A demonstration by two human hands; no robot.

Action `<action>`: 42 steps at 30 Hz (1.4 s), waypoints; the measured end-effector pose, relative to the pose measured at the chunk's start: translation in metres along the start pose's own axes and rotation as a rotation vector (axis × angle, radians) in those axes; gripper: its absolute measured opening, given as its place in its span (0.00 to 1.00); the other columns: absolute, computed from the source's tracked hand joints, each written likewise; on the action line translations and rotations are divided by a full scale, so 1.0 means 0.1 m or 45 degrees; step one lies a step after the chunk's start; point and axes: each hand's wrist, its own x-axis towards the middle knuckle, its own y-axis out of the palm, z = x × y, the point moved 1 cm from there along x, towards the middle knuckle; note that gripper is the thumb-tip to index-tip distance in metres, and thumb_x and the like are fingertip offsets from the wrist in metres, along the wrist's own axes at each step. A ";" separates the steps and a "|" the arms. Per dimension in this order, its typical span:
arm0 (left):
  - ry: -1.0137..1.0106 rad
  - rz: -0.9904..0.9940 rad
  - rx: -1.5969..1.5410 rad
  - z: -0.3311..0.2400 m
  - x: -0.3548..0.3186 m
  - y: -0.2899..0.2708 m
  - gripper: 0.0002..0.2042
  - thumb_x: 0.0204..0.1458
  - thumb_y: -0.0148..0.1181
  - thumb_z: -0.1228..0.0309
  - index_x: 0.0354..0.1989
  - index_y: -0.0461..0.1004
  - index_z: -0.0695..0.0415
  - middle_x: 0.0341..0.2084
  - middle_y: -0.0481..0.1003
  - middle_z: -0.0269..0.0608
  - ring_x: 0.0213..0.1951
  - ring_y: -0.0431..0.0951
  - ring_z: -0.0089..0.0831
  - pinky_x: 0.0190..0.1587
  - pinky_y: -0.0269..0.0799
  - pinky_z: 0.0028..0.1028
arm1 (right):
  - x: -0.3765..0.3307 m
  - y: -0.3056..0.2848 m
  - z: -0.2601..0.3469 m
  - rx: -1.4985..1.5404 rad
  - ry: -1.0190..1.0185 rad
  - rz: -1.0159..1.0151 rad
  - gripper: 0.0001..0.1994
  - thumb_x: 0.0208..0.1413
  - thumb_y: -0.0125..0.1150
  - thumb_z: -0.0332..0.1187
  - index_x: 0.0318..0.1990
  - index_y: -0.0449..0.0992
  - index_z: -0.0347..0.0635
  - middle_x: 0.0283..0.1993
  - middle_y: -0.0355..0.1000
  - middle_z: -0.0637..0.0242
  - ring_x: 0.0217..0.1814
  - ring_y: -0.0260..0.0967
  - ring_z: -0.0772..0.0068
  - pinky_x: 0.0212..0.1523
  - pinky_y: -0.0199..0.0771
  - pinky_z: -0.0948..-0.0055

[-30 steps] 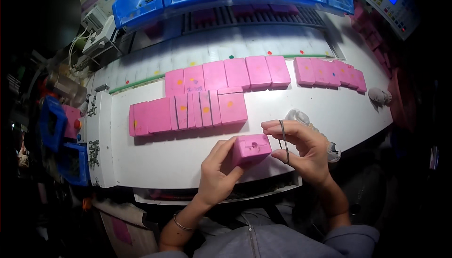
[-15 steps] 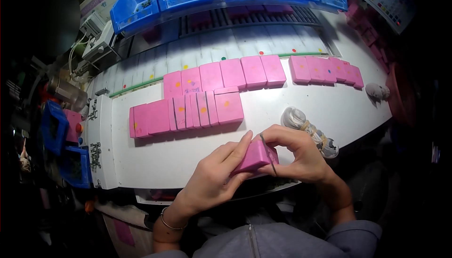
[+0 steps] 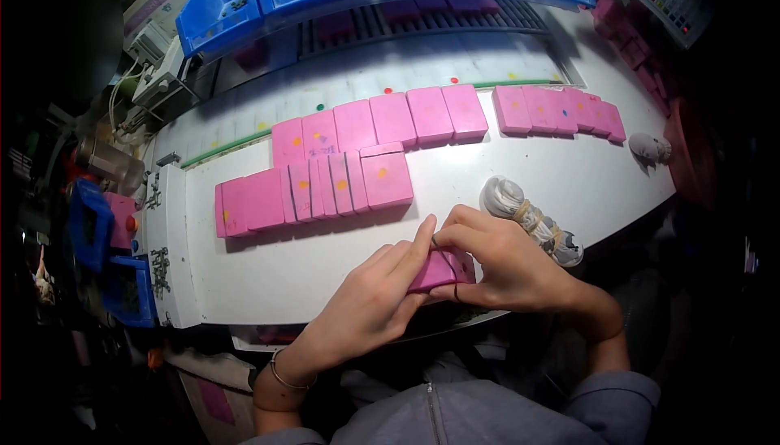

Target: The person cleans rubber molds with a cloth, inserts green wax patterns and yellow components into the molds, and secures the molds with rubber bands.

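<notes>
Over the table's front edge, my two hands close around a pink block (image 3: 435, 274), partly covered by the fingers. My left hand (image 3: 375, 291) grips its left end, thumb and fingers pressed along its sides. With thumb and forefinger curved around the right end, my right hand (image 3: 508, 262) holds a dark rubber band (image 3: 447, 259) that crosses the block. Beyond my hands stands a row of similar pink blocks (image 3: 268, 193), some with dark bands around them. A second row of pink blocks (image 3: 392, 118) lies behind it.
To the right of my hands lies a banded white cloth bundle (image 3: 528, 218). Shorter pink blocks (image 3: 540, 110) stand at the far right. Blue bins (image 3: 309, 0) holding dark rings hang over the back. A reddish bowl (image 3: 692, 161) is at the right edge.
The band in my right hand has moved left along the block and now bends across it. Coloured dots along the green strip have shifted left. The view has shifted slightly.
</notes>
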 end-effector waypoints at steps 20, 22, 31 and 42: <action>-0.022 0.004 -0.030 0.14 0.03 0.02 0.38 0.38 0.58 0.84 0.63 0.51 0.65 0.36 0.68 0.53 0.37 0.70 0.47 0.42 0.67 0.32 | 0.07 -0.02 0.04 -0.157 0.037 0.171 0.17 0.41 0.64 0.31 0.35 0.65 0.30 0.35 0.61 0.52 0.38 0.63 0.49 0.37 0.66 0.60; 0.047 0.005 -0.001 0.15 0.03 0.03 0.37 0.40 0.56 0.81 0.63 0.48 0.67 0.32 0.66 0.51 0.35 0.68 0.44 0.40 0.65 0.36 | 0.07 -0.02 0.04 -0.185 0.039 0.178 0.17 0.41 0.64 0.31 0.35 0.65 0.30 0.35 0.61 0.52 0.38 0.63 0.49 0.37 0.65 0.60; 0.016 0.017 -0.017 0.14 0.04 0.03 0.36 0.41 0.56 0.81 0.62 0.49 0.67 0.32 0.67 0.51 0.35 0.68 0.44 0.40 0.66 0.36 | 0.04 -0.04 0.05 -0.191 0.036 0.159 0.24 0.39 0.69 0.37 0.41 0.67 0.35 0.36 0.63 0.58 0.36 0.65 0.55 0.36 0.67 0.64; -0.019 -0.085 -0.023 0.14 0.05 0.07 0.35 0.38 0.62 0.82 0.60 0.56 0.66 0.37 0.71 0.53 0.38 0.72 0.46 0.43 0.68 0.32 | 0.09 -0.04 0.12 -0.386 0.007 0.255 0.18 0.43 0.60 0.29 0.41 0.64 0.32 0.36 0.61 0.55 0.39 0.62 0.55 0.37 0.65 0.64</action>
